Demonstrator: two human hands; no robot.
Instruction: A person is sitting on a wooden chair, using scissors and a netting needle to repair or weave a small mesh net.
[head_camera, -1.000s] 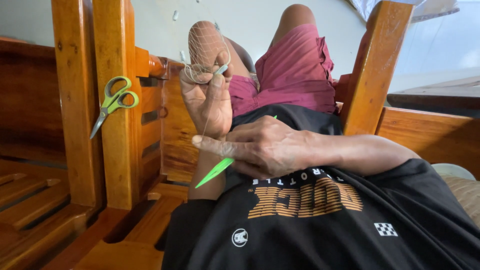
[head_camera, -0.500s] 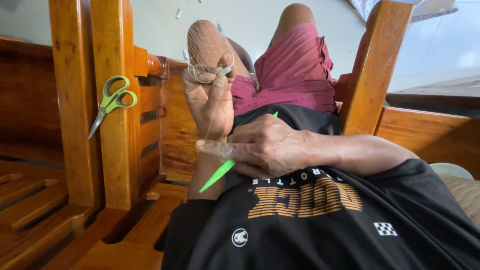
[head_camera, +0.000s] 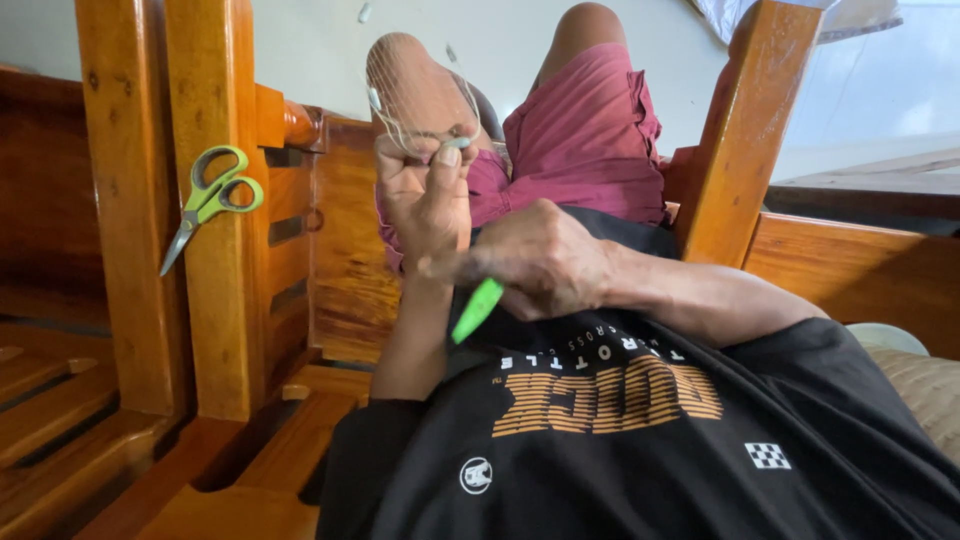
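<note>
Against the knee, thin pale netting (head_camera: 420, 100) stretches, fine-meshed and translucent.

Scissors (head_camera: 207, 200) left of left hand (head_camera: 425, 200)

The right hand (head_camera: 540, 262) hid most of the green tool (head_camera: 476, 310); thin threads (head_camera: 400, 125) above it were too fine to trace.

A pair of green-handled scissors (head_camera: 205, 200) hangs on a wooden post (head_camera: 205, 300) of the chair frame. Slatted wooden boards (head_camera: 60, 410) lie below it. A pale wall (head_camera: 320, 50) is behind the chair.
</note>
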